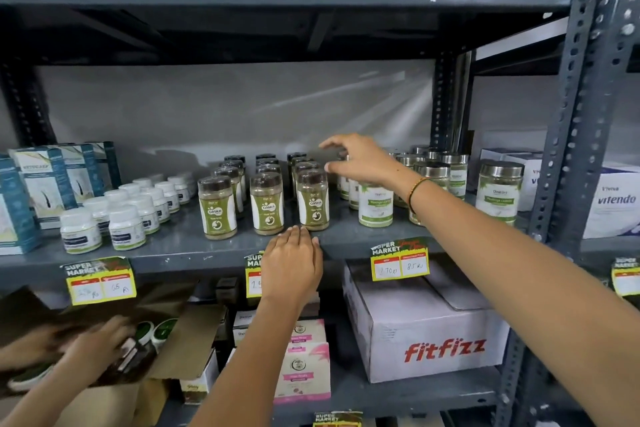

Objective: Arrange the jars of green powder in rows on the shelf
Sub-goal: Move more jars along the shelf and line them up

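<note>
Brown-lidded jars of green powder stand in three rows on the grey shelf (180, 243); the front ones are the left jar (218, 208), the middle jar (267, 204) and the right jar (313, 202). My left hand (292, 263) lies flat on the shelf's front edge, its fingertips just before the middle and right front jars, holding nothing. My right hand (360, 159) hovers with fingers spread, right of the right-hand row and over silver-lidded green-powder jars (375, 206). It partly hides the jars behind it.
Small white bottles (126, 227) and blue cartons (41, 184) fill the shelf's left. More silver-lidded jars (498, 191) stand right, by the steel upright (568, 149). Below are a fitfizz box (426, 333), pink cartons (304, 367), and another person's hand (100, 343) in a cardboard box (187, 333).
</note>
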The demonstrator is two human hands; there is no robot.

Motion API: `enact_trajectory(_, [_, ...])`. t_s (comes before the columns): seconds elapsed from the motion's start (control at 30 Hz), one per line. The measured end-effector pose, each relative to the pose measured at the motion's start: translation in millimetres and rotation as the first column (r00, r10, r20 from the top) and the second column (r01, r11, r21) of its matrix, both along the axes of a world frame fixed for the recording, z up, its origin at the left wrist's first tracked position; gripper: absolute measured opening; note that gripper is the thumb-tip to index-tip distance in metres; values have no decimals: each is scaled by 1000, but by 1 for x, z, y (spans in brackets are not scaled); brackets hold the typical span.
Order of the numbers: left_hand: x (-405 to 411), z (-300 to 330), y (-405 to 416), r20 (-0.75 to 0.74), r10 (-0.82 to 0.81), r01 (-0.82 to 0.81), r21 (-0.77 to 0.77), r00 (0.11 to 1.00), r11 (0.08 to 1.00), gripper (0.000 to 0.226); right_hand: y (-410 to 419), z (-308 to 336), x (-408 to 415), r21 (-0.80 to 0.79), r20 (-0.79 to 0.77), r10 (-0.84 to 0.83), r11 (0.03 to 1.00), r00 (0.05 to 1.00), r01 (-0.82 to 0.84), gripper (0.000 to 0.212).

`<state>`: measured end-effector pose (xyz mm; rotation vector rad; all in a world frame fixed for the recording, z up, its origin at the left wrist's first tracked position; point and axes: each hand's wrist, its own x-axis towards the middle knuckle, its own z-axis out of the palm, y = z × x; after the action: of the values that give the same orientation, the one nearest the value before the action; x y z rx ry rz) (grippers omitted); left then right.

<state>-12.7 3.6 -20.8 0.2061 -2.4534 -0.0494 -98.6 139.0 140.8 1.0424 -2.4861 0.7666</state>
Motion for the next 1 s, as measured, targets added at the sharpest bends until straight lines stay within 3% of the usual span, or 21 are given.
enact_trajectory(0.17, [2,4,3,18,6,-6,10,1000,1000,52,38,3,10,-18,-159,-92,996,983,91,37])
enact_trajectory(0.33, [2,5,3,19,-14,13,38,1000,999,51,105,14,4,13,-127,-298,953,946,302,42])
enact_trajectory(0.43, [2,5,1,22,-21,21,34,1000,999,50,144,27,-4,113,-83,-465,874,881,472,48])
enact_trajectory(0.6, [1,4,0,19,-19,18,29,1000,999,49,182,29,-17,337,-109,-683,659,723,673,45])
enact_trajectory(0.77, [-1,3,-1,1,-26,26,27,1000,999,49,202,19,-30,459,-81,-744,563,663,688,56])
enact_trajectory(1.0, [0,2,0,-12,-29,29,16,1000,999,52,204,10,-45,414,-60,-741,591,669,692,50])
